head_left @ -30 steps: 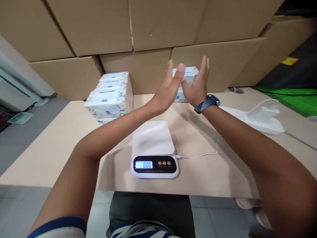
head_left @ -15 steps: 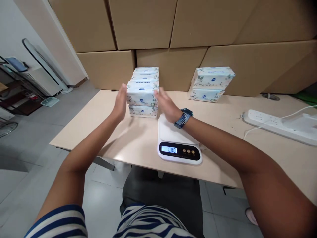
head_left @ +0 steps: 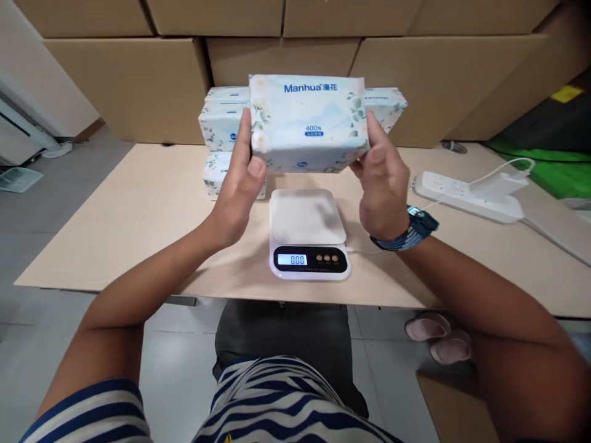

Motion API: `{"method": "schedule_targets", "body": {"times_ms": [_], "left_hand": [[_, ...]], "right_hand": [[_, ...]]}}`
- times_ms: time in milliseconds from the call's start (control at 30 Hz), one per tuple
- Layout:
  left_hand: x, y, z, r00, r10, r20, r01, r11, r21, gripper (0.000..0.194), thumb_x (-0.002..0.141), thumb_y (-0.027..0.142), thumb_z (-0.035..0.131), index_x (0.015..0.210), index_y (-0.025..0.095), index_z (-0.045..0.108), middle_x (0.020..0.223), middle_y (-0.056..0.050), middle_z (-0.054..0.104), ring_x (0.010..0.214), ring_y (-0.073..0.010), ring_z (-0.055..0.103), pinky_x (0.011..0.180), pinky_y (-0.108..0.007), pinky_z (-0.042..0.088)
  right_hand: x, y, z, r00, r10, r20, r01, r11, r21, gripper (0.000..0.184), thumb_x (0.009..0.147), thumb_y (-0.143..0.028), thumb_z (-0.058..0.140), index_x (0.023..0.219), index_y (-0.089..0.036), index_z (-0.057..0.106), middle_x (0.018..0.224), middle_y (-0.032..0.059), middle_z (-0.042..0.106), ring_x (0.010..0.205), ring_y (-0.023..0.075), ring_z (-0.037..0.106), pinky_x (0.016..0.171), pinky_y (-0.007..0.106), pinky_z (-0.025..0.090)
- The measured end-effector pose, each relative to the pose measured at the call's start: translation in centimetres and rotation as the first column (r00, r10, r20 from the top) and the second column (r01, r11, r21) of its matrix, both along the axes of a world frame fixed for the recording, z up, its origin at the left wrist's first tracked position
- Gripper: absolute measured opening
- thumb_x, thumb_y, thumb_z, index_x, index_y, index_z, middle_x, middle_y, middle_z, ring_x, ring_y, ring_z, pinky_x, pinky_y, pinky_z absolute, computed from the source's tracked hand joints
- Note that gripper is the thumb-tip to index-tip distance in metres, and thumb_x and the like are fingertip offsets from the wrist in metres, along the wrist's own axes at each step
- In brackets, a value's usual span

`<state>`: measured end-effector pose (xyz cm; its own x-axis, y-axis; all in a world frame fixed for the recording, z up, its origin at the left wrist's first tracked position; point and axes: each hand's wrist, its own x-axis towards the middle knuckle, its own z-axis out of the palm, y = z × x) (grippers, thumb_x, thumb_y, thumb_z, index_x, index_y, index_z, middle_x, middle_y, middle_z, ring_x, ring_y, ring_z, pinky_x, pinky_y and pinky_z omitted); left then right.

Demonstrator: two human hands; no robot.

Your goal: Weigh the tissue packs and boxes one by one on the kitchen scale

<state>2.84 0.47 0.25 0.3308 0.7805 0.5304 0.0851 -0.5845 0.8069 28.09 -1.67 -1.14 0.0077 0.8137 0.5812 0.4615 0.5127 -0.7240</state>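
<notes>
A tissue pack point(head_left: 305, 123) with a pale blue, flowered wrapper is lifted above the table between my two hands. My left hand point(head_left: 237, 191) grips its left end, and my right hand point(head_left: 383, 178) holds the right end. Below it sits a white digital scale point(head_left: 307, 216), its bare plate uncovered and its display lit at 0.00. Behind my left hand stands a stack of similar tissue packs point(head_left: 219, 126), partly covered by the held pack. More tissue packs point(head_left: 385, 104) show behind its right end, mostly hidden.
Large cardboard boxes point(head_left: 124, 92) line the table's back edge. A white power strip point(head_left: 466, 194) with a plugged-in adapter and cables lies to the right. Slippers point(head_left: 429, 327) rest on the floor under the table's front edge.
Both hands have lifted the top front tissue pack off the left stack and brought it right and closer, over the scale. The camera view has shifted too.
</notes>
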Motion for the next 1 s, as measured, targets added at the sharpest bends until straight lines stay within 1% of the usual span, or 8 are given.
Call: {"method": "schedule_targets", "body": {"times_ms": [100,167,267,367,533,633,733,1000], "left_hand": [[0.6,-1.2,-2.4,0.994,-0.087,-0.072,0.084,0.995,-0.044,0.111,0.087,0.101,0.045,0.18,0.048,0.013,0.191,0.017,0.007,0.181,-0.0327,0.003,0.15,-0.05,0.013],[0.4,-1.8,-4.5,0.977,-0.18,-0.115,0.17,0.982,-0.087,0.107,0.095,0.092,0.048,0.181,0.045,0.007,0.192,0.013,0.002,0.181,-0.0338,0.002,0.149,-0.052,0.016],[-0.3,-1.8,-7.1,0.928,-0.327,-0.177,0.307,0.942,-0.133,0.092,0.105,0.075,0.052,0.179,0.049,0.004,0.192,0.013,-0.005,0.181,-0.0323,-0.005,0.147,-0.054,0.023],[-1.3,-0.9,-8.5,0.902,-0.379,-0.204,0.369,0.925,-0.089,0.09,0.104,0.074,0.057,0.179,0.051,0.012,0.192,0.012,-0.005,0.18,-0.0384,-0.007,0.143,-0.061,0.031],[-2.2,0.9,-9.4,0.913,-0.334,-0.232,0.358,0.931,0.067,0.079,0.112,0.066,0.047,0.18,0.044,0.015,0.193,0.006,0.007,0.179,-0.0422,0.006,0.137,-0.063,0.041],[-2.2,0.9,-9.7,0.946,-0.28,-0.165,0.305,0.94,0.153,0.066,0.114,0.063,0.043,0.177,0.046,0.029,0.19,0.007,0.026,0.176,-0.0399,0.026,0.126,-0.058,0.057],[-1.8,0.4,-9.4,0.975,-0.197,-0.107,0.206,0.975,0.085,0.058,0.112,0.067,0.046,0.168,0.052,0.046,0.182,0.008,0.044,0.172,-0.0383,0.037,0.12,-0.056,0.064],[-1.2,0.2,-8.8,0.994,-0.102,-0.039,0.097,0.986,-0.134,0.069,0.095,0.086,0.063,0.151,0.047,0.068,0.171,0.003,0.06,0.172,-0.0433,0.036,0.125,-0.064,0.057]], "right_hand": [[2.3,-1.2,-1.8,0.988,-0.082,-0.129,0.093,0.992,0.084,0.083,0.101,-0.09,0.036,0.155,-0.035,0.069,0.158,0.0056,0.07,0.154,0.0387,0.062,0.119,0.06,0.063],[3.7,-1.3,-3.3,0.971,-0.139,-0.193,0.156,0.985,0.074,0.073,0.104,-0.085,0.042,0.132,-0.033,0.085,0.137,0.0088,0.082,0.134,0.0383,0.076,0.108,0.061,0.068],[5.2,-0.8,-5.4,0.947,-0.226,-0.229,0.234,0.972,0.006,0.065,0.104,-0.08,0.051,0.105,-0.03,0.092,0.104,0.0097,0.087,0.097,0.0324,0.085,0.091,0.058,0.072],[6.0,-0.6,-6.8,0.938,-0.23,-0.26,0.234,0.972,-0.018,0.056,0.105,-0.072,0.059,0.101,-0.026,0.091,0.094,0.0071,0.088,0.081,0.0248,0.084,0.075,0.047,0.072],[6.2,-1.3,-7.1,0.988,-0.147,-0.051,0.154,0.971,0.185,0.036,0.112,-0.052,0.059,0.121,-0.031,0.088,0.104,0.0021,0.088,0.088,0.0185,0.083,0.076,0.037,0.068],[6.4,-1.6,-7.1,0.99,-0.139,0.034,0.124,0.951,0.283,0.031,0.113,-0.043,0.06,0.131,-0.036,0.084,0.107,-0.0001,0.088,0.095,0.0183,0.083,0.079,0.036,0.065],[6.6,-1.5,-7.3,0.985,-0.151,0.089,0.12,0.951,0.285,0.032,0.114,-0.042,0.057,0.134,-0.04,0.082,0.109,-0.0018,0.087,0.1,0.0202,0.082,0.083,0.039,0.064],[6.9,-1.6,-7.2,0.975,-0.147,0.164,0.099,0.959,0.265,0.035,0.115,-0.046,0.053,0.138,-0.043,0.079,0.111,-0.003,0.084,0.108,0.0227,0.082,0.095,0.045,0.067]]}}
